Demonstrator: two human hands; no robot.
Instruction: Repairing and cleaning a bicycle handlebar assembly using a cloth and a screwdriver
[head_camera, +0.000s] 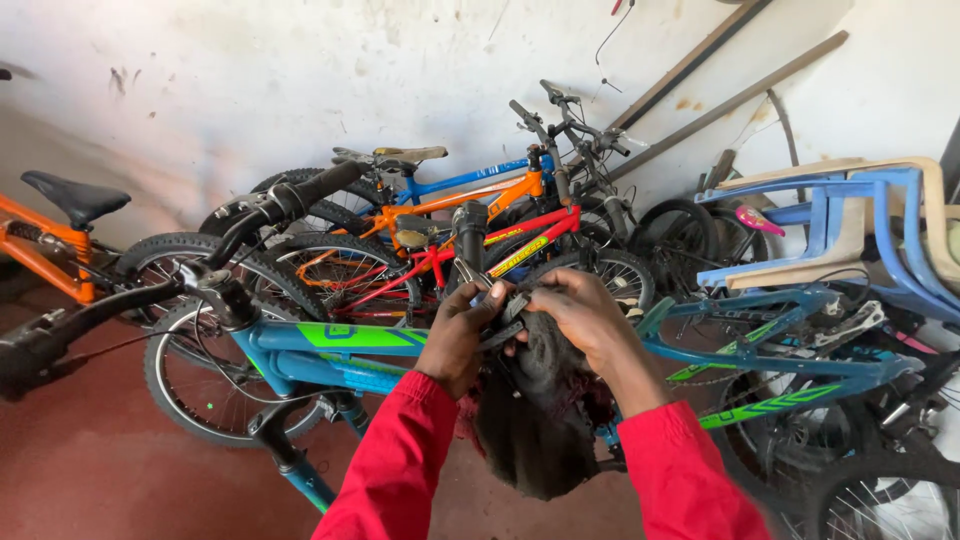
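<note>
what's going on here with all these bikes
A person in red sleeves stands over a blue and green bike. Both hands meet just above its frame: the left hand and the right hand pinch a small dark part between them, over a worn black saddle. What the part is cannot be told. Behind, red, orange and blue bikes lean on a white wall, with stacked plastic chairs to the right.
</note>
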